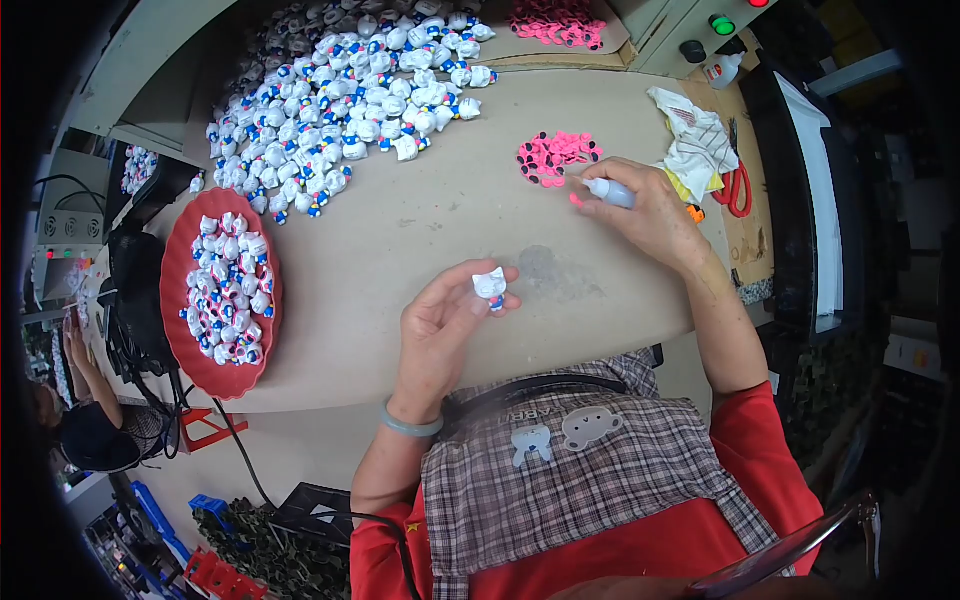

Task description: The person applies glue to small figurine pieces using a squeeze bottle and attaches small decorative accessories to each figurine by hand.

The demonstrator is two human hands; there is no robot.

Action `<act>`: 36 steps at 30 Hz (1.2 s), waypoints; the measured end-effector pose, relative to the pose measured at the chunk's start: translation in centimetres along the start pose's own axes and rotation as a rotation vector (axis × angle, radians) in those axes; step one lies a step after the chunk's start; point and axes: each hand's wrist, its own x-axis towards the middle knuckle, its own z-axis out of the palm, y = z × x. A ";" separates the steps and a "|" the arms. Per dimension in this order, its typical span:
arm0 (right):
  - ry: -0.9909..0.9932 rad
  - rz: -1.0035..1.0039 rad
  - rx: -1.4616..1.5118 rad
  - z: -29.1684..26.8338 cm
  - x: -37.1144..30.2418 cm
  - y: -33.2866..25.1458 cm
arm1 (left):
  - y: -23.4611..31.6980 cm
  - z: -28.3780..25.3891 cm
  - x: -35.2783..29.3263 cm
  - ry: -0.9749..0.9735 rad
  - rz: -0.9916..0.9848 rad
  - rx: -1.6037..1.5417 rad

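Note:
Between the thumb and fingers of my left hand [435, 322] is a small white cat figurine [490, 285] with blue and pink at its lower end, held above the near part of the table. My right hand [655, 220], farther out and to the right, is closed around a small whitish squeeze bottle [612, 193] whose nozzle points left. A tiny pink piece [577, 199] shows at its fingertips; I cannot tell whether it is pinched there. Just beyond lies a small heap of pink pieces [555, 158] with dark spots.
A large pile of similar figurines [360, 95] covers the table's far left. At left stands a red scalloped tray [172, 300] holding several figurines. More pink pieces [560, 22] lie at the back. A white cloth [697, 135] and red-handled scissors [738, 190] rest at right. Another person's arm [90, 365] shows far left.

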 end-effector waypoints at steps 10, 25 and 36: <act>0.022 -0.144 -0.132 0.5 -0.3 -0.7 | 0.2 0.2 -0.1 0.029 -0.016 -0.019; -0.048 -0.376 0.573 4.2 -3.8 -1.9 | 1.0 1.6 -0.1 -0.101 -0.151 -0.250; 0.123 -0.505 0.403 5.2 -4.8 -2.4 | 0.3 1.7 0.0 -0.066 -0.114 -0.238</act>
